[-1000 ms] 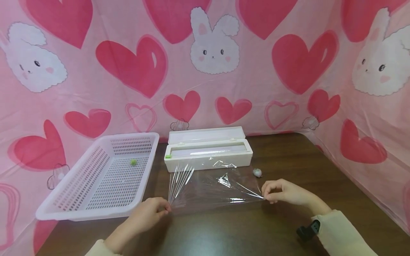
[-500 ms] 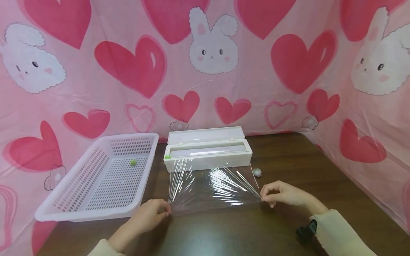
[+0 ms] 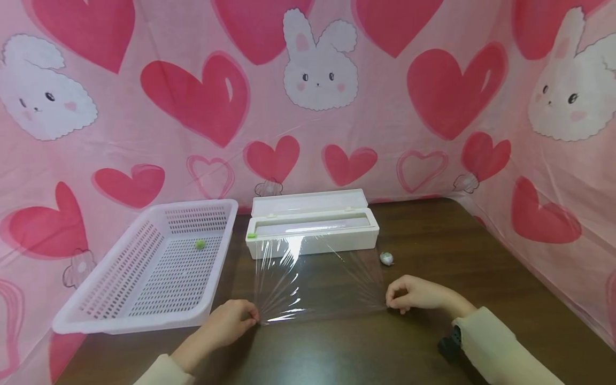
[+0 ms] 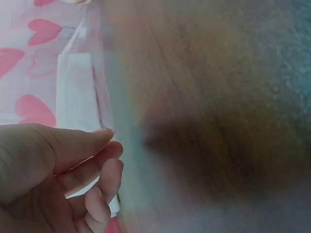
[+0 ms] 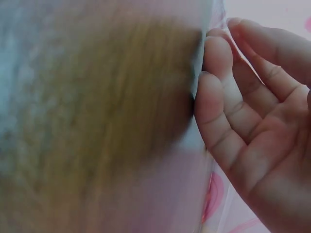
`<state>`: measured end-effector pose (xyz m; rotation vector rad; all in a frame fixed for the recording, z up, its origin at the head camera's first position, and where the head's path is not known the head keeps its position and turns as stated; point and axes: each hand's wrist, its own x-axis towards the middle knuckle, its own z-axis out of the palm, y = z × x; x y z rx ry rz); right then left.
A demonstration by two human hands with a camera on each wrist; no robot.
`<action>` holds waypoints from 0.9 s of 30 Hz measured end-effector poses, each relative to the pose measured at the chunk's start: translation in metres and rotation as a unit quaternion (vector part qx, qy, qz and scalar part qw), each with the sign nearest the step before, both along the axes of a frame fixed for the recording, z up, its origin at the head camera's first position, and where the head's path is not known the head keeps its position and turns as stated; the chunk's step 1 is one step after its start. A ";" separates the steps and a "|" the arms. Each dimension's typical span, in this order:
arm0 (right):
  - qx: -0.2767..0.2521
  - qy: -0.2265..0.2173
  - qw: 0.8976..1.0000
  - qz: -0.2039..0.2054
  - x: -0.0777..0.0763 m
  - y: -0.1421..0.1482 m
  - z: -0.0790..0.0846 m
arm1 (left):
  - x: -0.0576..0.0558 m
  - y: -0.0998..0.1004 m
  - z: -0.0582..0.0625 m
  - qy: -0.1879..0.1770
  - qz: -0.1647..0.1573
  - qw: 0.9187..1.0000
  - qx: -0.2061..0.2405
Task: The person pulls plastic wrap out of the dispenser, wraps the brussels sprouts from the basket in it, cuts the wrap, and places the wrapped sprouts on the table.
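Note:
A clear sheet of plastic wrap [image 3: 317, 289] stretches from a white wrap dispenser [image 3: 313, 243], whose lid [image 3: 310, 202] stands up at the back. My left hand [image 3: 232, 319] pinches the sheet's near left corner between thumb and forefinger; the left wrist view shows this hand [image 4: 63, 170] with its other fingers loosely curled. At the near right corner my right hand [image 3: 414, 294] pinches the film. Up close in the right wrist view, the right hand's fingers [image 5: 218, 111] lie against the film's edge. A small wrapped ball [image 3: 386, 259] sits on the table right of the sheet.
To the left stands a white slotted basket [image 3: 218, 272] holding a small green item [image 3: 199, 244]. A green slider [image 3: 252, 235] is at the dispenser's left end. The brown table [image 3: 337, 353] meets a pink heart-patterned cloth [image 3: 375, 117] at the back and right.
My right hand has drawn slightly left and nearer, with its corner of the film. The left hand has barely shifted. The film's creases and glare have changed, and it lies smoother toward the right.

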<state>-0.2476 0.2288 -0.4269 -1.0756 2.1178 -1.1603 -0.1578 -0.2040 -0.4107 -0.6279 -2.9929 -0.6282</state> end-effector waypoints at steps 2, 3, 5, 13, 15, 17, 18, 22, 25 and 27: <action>0.003 0.001 1.000 -0.004 0.000 -0.001 0.000 | -0.001 0.000 -0.001 -0.002 -0.003 1.000 -0.002; 0.002 0.003 1.000 -0.004 -0.001 -0.001 0.000 | -0.001 0.001 -0.001 -0.004 -0.004 1.000 -0.002; 0.000 0.007 1.000 -0.008 -0.001 -0.002 0.001 | -0.002 0.001 -0.002 -0.005 -0.005 1.000 -0.002; 0.033 0.034 0.996 -0.071 -0.003 -0.010 0.002 | -0.006 0.009 -0.002 0.010 0.013 1.000 -0.009; 0.046 0.039 0.994 -0.086 -0.003 -0.012 0.001 | -0.007 0.011 -0.001 0.013 0.019 1.000 -0.012; 0.056 0.042 0.993 -0.097 -0.004 -0.014 0.001 | -0.008 0.013 0.000 0.005 0.031 0.999 -0.010; 0.059 0.042 0.992 -0.100 -0.004 -0.015 0.001 | -0.009 0.014 0.001 0.000 0.039 0.999 -0.010; 0.067 0.035 0.991 -0.112 -0.004 -0.019 0.001 | -0.011 0.018 0.002 -0.014 0.074 0.997 -0.002; 0.072 0.029 0.991 -0.112 -0.003 -0.021 0.001 | -0.012 0.019 0.000 -0.003 0.090 0.996 0.001; 0.076 0.029 0.991 -0.110 -0.002 -0.023 0.001 | -0.014 0.019 -0.002 0.006 0.094 0.996 -0.003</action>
